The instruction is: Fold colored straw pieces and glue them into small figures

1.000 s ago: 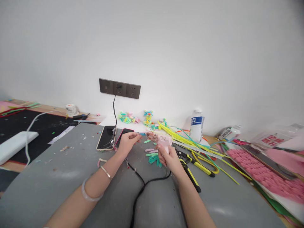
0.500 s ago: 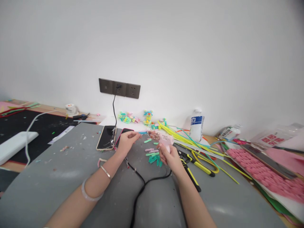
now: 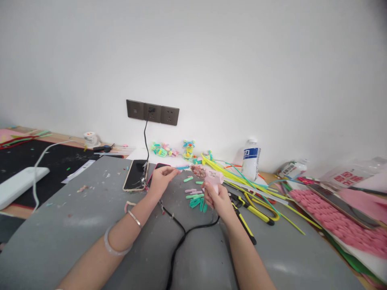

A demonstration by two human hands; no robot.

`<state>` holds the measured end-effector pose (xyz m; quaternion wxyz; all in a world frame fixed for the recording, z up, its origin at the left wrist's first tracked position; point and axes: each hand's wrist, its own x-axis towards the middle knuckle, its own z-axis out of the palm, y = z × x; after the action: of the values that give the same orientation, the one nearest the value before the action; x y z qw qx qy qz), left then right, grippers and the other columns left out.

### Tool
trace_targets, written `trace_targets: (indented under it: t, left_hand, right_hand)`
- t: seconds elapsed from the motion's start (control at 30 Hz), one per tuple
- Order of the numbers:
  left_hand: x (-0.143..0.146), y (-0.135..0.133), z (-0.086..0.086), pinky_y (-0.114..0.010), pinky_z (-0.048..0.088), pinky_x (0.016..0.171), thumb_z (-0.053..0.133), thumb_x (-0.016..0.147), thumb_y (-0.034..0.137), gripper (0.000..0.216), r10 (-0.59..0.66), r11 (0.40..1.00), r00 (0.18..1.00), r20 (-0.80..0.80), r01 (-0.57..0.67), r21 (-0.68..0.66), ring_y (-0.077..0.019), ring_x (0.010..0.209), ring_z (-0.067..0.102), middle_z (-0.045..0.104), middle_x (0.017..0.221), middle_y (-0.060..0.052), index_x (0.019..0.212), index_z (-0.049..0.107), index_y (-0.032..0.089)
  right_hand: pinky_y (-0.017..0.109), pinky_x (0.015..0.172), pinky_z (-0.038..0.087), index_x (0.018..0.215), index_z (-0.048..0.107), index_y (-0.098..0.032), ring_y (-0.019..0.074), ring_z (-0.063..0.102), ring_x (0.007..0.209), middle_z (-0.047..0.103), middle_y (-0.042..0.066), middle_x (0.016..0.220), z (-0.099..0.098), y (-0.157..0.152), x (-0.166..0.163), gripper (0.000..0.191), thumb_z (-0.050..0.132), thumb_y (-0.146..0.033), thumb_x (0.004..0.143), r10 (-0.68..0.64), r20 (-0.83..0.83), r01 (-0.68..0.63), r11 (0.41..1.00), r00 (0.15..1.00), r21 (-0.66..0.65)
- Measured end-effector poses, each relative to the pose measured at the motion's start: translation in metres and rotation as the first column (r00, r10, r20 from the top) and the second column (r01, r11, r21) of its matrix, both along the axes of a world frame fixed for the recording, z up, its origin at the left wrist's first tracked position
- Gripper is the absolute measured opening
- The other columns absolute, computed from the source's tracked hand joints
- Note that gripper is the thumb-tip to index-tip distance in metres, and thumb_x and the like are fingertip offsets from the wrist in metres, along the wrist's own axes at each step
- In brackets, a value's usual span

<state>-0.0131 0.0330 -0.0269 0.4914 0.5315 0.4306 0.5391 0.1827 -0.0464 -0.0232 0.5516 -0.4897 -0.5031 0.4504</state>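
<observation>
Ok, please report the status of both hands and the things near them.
Left hand: pinching blue strip. Right hand: gripping pink glue gun, nozzle near strip's end. Teal pieces, pliers close to right hand.

The standing white bottle (image 3: 250, 166) has a blue band (image 3: 250, 153) with big white writing; one sign looks like 力, but the rest is too hard to read. The clear plastic pack (image 3: 347, 177) on the right has big red signs, too blurry to read. The label (image 3: 289, 169) on the lying bottle (image 3: 300, 165) has black marks too small to read
</observation>
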Motion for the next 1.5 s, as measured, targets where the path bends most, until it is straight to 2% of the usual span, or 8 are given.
trace_targets:
  t: [0.53,0.7,0.87,1.2,1.5]
  left_hand:
    - [0.001,-0.001,0.001,-0.024,0.041,0.052,0.075,0.065,0.041,0.027,-0.014,1.0,1.0,0.014,0.014,-0.007,-0.019,0.067,0.065,0.077,0.075,-0.008,0.072,0.073,0.015]
    - [0.001,-0.001,0.002,-0.024,0.041,0.051,0.076,0.065,0.041,0.027,-0.017,1.0,1.0,0.013,0.017,-0.01,-0.0164,0.06,0.062,0.075,0.071,-0.007,0.07,0.073,0.015]
    - [0.002,-0.002,0.004,-0.024,0.042,0.051,0.077,0.064,0.042,0.028,-0.024,1.0,1.0,0.006,0.024,-0.018,-0.0167,0.059,0.062,0.076,0.071,-0.007,0.07,0.073,0.015]
    - [0.003,-0.006,0.007,-0.024,0.042,0.051,0.077,0.063,0.04,0.025,-0.036,0.999,0.999,-0.019,0.035,-0.013,-0.0156,0.055,0.061,0.071,0.06,-0.004,0.067,0.071,0.016]
    - [0.003,-0.005,0.008,-0.024,0.041,0.052,0.076,0.063,0.04,0.024,-0.035,0.999,0.999,-0.025,0.035,0.004,-0.0152,0.056,0.059,0.07,0.06,-0.003,0.067,0.071,0.016]
  right_hand:
    - [0.021,0.032,0.023,0.078,0.057,-0.017,0.0071,0.031,0.032,0.036,-0.01,0.041,0.003,0.0,0.003,0.05,0.063,-0.067,0.078,-0.042,0.011,0.042,0.999,0.999,-0.005]
    - [0.022,0.033,0.022,0.078,0.059,-0.017,0.0072,0.029,0.031,0.034,-0.01,0.04,0.005,0.0,0.003,0.05,0.06,-0.067,0.08,-0.021,0.001,0.021,0.999,1.0,0.024]
    - [0.021,0.032,0.022,0.078,0.06,-0.017,0.0074,0.031,0.031,0.036,-0.009,0.04,0.006,-0.003,0.0,0.048,0.06,-0.065,0.08,0.004,0.037,-0.004,1.0,0.999,0.007]
    - [0.02,0.031,0.022,0.074,0.058,-0.016,0.0062,0.029,0.03,0.036,-0.009,0.04,0.001,-0.003,-0.004,0.049,0.061,-0.065,0.08,0.072,0.039,-0.072,0.997,0.997,-0.011]
    - [0.02,0.031,0.022,0.074,0.058,-0.017,0.0064,0.029,0.031,0.035,-0.009,0.04,-0.002,-0.002,-0.004,0.048,0.062,-0.065,0.079,0.06,0.025,-0.06,0.998,0.998,-0.016]
